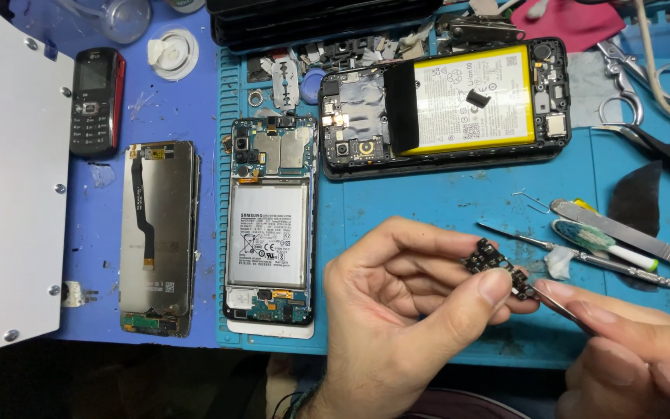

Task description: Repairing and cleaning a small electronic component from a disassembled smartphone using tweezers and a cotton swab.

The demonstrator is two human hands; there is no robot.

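Note:
My left hand [405,302] pinches a small black circuit board [492,264] between thumb and fingers, low in the middle of the head view. My right hand [637,341] comes in from the lower right, gripping thin metal tweezers [564,304] whose tip touches the board's lower edge. An opened phone with a white battery [267,233] lies upright on the blue mat [428,202] to the left of my hands. A second opened phone with a yellow-edged battery [443,109] lies sideways above them.
A detached screen panel [157,233] and a black-and-red keypad phone [96,101] lie at the left beside a white sheet [1,194]. A toothbrush [595,239], flat metal tools [630,237], scissors [630,77] and small loose parts [288,81] sit on the mat's right and top.

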